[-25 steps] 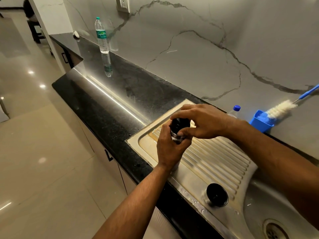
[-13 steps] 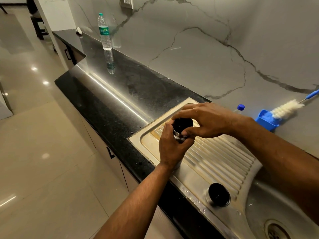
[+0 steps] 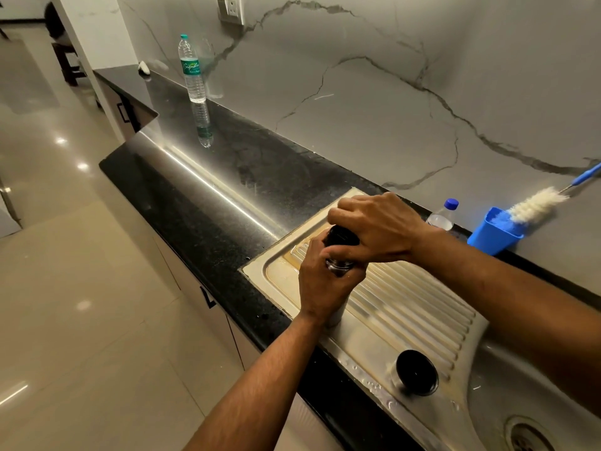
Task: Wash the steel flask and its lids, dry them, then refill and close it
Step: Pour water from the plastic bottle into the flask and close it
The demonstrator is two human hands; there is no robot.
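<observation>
I'm seeing the steel flask (image 3: 338,307) standing upright on the ribbed drainboard (image 3: 406,307) of the sink, near its left end. The left hand (image 3: 325,281) is wrapping round the flask body w/ fingers curled tight, covering most of it; only the neck threads and a strip of the lower body are showing. The right hand (image 3: 377,226) is coming over the top, fingers & thumb curled round the black inner lid (image 3: 340,237), which is sitting on the flask mouth. Can't tell if the lid is fully seated.

The black outer cap (image 3: 416,372) is lying apart on the drainboard, nearer the basin (image 3: 507,385), w/ water drops around it. The drain (image 3: 527,434) is showing at bottom right.

Behind the right wrist a small bottle w/ blue cap (image 3: 444,216) is standing against the marble backsplash, just beside a blue cup (image 3: 494,232) that's holding a white bottle brush (image 3: 536,203) w/ blue handle. Further left on the black countertop (image 3: 227,177) a clear water bottle (image 3: 192,73) w/ green label is standing upright, well apart from the sink. A wall socket (image 3: 231,8) is sitting above it.
</observation>
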